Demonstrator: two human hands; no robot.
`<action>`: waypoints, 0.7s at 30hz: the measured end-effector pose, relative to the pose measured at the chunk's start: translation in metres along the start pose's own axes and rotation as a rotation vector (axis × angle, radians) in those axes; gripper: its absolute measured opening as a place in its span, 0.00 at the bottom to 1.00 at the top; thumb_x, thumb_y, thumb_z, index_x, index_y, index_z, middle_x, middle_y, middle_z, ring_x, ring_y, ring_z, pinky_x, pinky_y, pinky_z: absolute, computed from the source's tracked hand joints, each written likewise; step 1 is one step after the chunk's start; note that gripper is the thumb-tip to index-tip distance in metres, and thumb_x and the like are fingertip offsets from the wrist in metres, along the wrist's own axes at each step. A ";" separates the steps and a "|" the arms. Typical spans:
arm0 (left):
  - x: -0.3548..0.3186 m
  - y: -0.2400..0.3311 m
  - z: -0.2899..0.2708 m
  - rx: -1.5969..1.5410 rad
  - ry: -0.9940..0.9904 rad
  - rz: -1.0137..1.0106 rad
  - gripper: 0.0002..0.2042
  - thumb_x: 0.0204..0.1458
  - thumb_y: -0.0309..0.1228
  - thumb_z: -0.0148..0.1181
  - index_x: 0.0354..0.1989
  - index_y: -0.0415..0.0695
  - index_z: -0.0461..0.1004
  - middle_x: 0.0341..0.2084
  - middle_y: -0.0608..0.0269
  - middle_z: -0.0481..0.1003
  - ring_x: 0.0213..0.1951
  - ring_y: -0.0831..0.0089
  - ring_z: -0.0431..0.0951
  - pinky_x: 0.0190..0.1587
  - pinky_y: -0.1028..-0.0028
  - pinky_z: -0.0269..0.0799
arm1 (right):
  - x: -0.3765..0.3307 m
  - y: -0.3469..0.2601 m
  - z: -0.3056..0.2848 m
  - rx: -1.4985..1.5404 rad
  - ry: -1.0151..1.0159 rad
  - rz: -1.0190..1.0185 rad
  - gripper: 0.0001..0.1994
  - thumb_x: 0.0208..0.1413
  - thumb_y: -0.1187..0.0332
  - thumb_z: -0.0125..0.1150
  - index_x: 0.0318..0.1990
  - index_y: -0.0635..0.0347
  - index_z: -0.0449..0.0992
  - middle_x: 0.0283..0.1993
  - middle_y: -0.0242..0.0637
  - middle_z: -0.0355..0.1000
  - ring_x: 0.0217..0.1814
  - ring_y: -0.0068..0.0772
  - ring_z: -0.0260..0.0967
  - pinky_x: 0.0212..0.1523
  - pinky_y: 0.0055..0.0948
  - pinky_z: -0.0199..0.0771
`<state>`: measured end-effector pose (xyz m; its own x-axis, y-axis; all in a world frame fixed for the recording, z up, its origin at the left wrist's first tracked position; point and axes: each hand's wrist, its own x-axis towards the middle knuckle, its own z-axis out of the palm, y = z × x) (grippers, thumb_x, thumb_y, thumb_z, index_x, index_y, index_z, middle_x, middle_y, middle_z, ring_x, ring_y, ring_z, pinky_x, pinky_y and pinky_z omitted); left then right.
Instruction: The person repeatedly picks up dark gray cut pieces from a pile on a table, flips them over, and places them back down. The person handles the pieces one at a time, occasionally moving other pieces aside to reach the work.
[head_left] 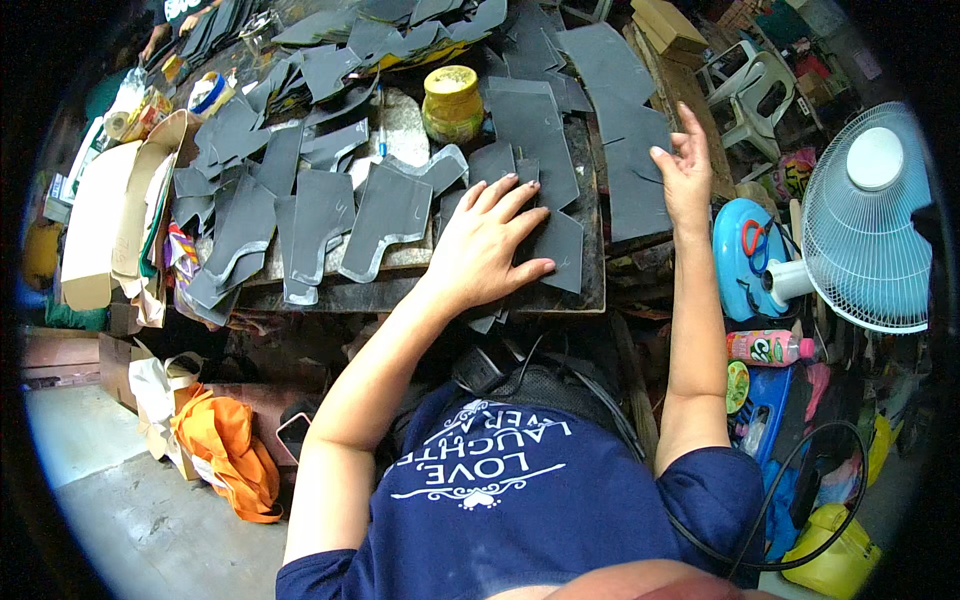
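Note:
My left hand (492,236) lies palm down with fingers spread on dark grey flat cut-out pieces (566,262) near the table's front edge. My right hand (687,185) is raised at the table's right side, fingers apart. Its thumb is over or against the edge of another dark grey sheet piece (625,95); whether they touch I cannot tell. Left of my left hand, several cut-out pieces with pale curved edges (388,222) are laid in an overlapping row. Beyond them stands a yellow jar (453,108), its outside smeared.
More dark pieces (325,75) are heaped at the back. A blue pen (382,140) lies near the jar. An open cardboard box (105,225) stands left. On the right are a white fan (868,215), a blue stool with red-handled scissors (755,236) and a pink bottle (768,347).

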<state>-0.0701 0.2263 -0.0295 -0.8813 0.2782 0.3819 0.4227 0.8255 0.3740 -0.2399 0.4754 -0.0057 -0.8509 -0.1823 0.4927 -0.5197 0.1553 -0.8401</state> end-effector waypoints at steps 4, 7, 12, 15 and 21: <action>-0.001 -0.003 0.004 -0.032 0.028 0.006 0.27 0.49 0.46 0.63 0.56 0.46 0.72 0.63 0.51 0.63 0.67 0.52 0.57 0.69 0.52 0.50 | -0.015 -0.020 -0.011 0.158 0.017 0.041 0.36 0.52 0.86 0.56 0.70 0.57 0.54 0.48 0.38 0.70 0.48 0.24 0.71 0.52 0.23 0.71; -0.001 -0.004 0.004 -0.136 0.106 -0.021 0.26 0.45 0.34 0.66 0.55 0.43 0.70 0.60 0.47 0.65 0.65 0.50 0.61 0.67 0.53 0.53 | -0.030 -0.036 -0.016 0.189 0.015 0.076 0.37 0.51 0.86 0.55 0.70 0.57 0.53 0.52 0.42 0.69 0.54 0.29 0.69 0.57 0.27 0.69; -0.006 -0.006 -0.009 -0.476 0.373 -0.117 0.25 0.55 0.37 0.62 0.57 0.38 0.68 0.59 0.43 0.66 0.61 0.49 0.66 0.63 0.62 0.62 | -0.056 -0.066 -0.012 0.383 -0.081 0.253 0.37 0.50 0.85 0.53 0.70 0.60 0.53 0.54 0.43 0.68 0.56 0.31 0.68 0.61 0.29 0.66; -0.014 -0.005 -0.024 -0.715 0.526 -0.225 0.19 0.61 0.29 0.56 0.59 0.38 0.68 0.55 0.55 0.72 0.58 0.67 0.71 0.60 0.70 0.65 | -0.066 -0.081 -0.002 0.420 -0.090 0.280 0.37 0.48 0.84 0.52 0.70 0.61 0.53 0.53 0.44 0.68 0.56 0.31 0.68 0.61 0.28 0.67; -0.029 0.016 -0.046 -0.192 0.251 -0.446 0.21 0.57 0.39 0.60 0.54 0.39 0.71 0.42 0.52 0.76 0.45 0.59 0.77 0.48 0.66 0.72 | -0.081 -0.092 0.029 0.372 -0.120 0.281 0.37 0.47 0.83 0.52 0.69 0.61 0.53 0.53 0.43 0.67 0.55 0.30 0.68 0.59 0.28 0.67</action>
<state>-0.0279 0.2087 0.0036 -0.9165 -0.2233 0.3320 0.0712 0.7254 0.6846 -0.1211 0.4475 0.0251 -0.9282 -0.2971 0.2239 -0.1898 -0.1393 -0.9719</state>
